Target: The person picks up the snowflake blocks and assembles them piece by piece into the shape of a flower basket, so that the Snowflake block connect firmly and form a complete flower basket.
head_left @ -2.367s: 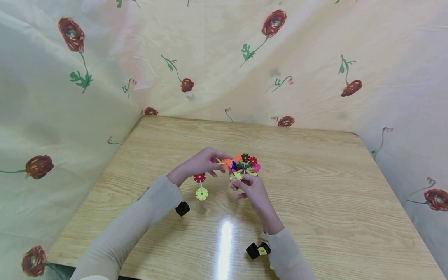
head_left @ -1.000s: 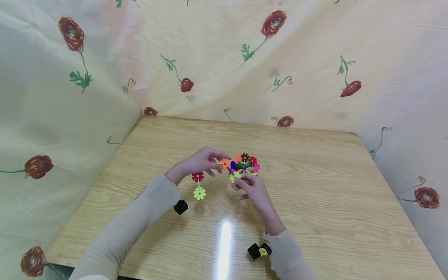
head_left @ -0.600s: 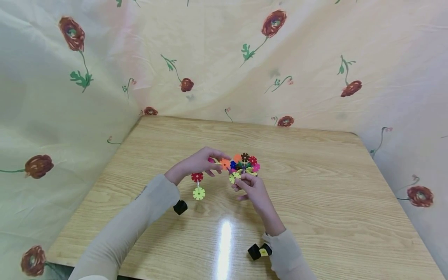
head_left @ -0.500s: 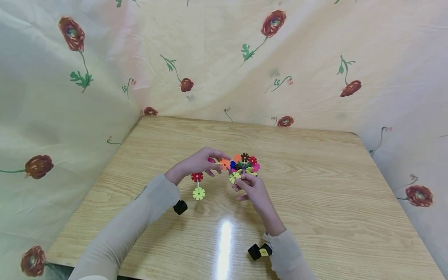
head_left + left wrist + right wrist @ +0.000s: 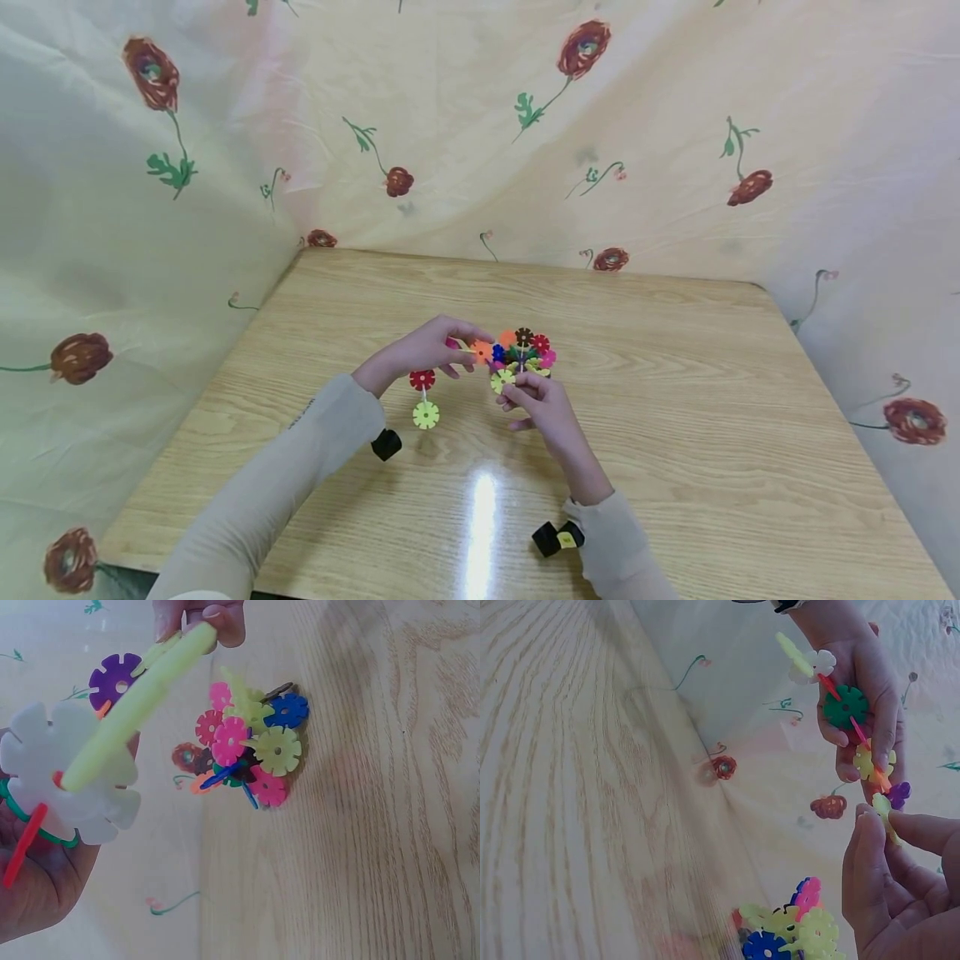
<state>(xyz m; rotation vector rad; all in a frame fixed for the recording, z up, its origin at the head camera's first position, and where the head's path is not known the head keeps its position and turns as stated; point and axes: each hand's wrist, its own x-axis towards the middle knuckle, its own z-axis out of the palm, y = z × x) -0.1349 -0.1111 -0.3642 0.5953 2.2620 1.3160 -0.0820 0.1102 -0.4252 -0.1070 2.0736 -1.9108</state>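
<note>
My left hand point(image 5: 427, 346) grips a chain of interlocking snowflake discs, seen best in the right wrist view. A green disc point(image 5: 846, 706) and a yellow disc point(image 5: 870, 761) lie along its fingers. From its lower end hang a red disc point(image 5: 422, 379) and a yellow-green disc point(image 5: 426, 415). At the other end are an orange disc point(image 5: 482, 352) and a purple disc point(image 5: 900, 793). Thumb and fingertips of my right hand point(image 5: 551, 412) pinch a pale yellow-green disc point(image 5: 502, 382) against the purple one; whether their slots interlock I cannot tell.
Behind the right hand a pile of several coloured discs point(image 5: 229, 741) sits on the wooden table point(image 5: 675, 400). Two black objects, one near each sleeve point(image 5: 386, 445), appear at the wrists. A flower-printed curtain point(image 5: 465, 125) surrounds the table's back and sides.
My left hand and its chain have shifted slightly left since the oldest frame. A purple disc now shows between the orange and yellow-green discs. The last half second shows almost no movement.
</note>
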